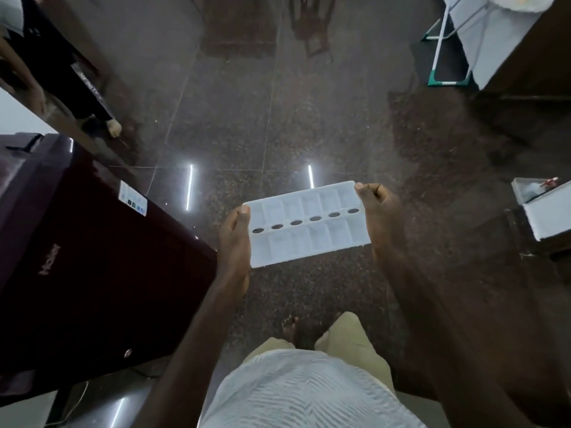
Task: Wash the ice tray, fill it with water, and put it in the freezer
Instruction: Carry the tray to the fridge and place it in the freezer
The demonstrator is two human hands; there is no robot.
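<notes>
A white plastic ice tray (309, 239) with two rows of compartments and a line of oval holes down its middle is held level over the dark floor. My left hand (236, 234) grips its left short end, thumb on the rim. Gripping the right short end is my right hand (378, 208). Whether the compartments hold water cannot be told. A dark maroon fridge (86, 267) stands at the left, its door shut, close beside my left forearm.
Another person's leg and bare foot (114, 128) are on the floor at the upper left. A white drying rack (448, 57) stands at the upper right beside dark furniture (525, 97). A white box (547, 211) sits at the right edge. Polished dark floor (278, 134) lies ahead.
</notes>
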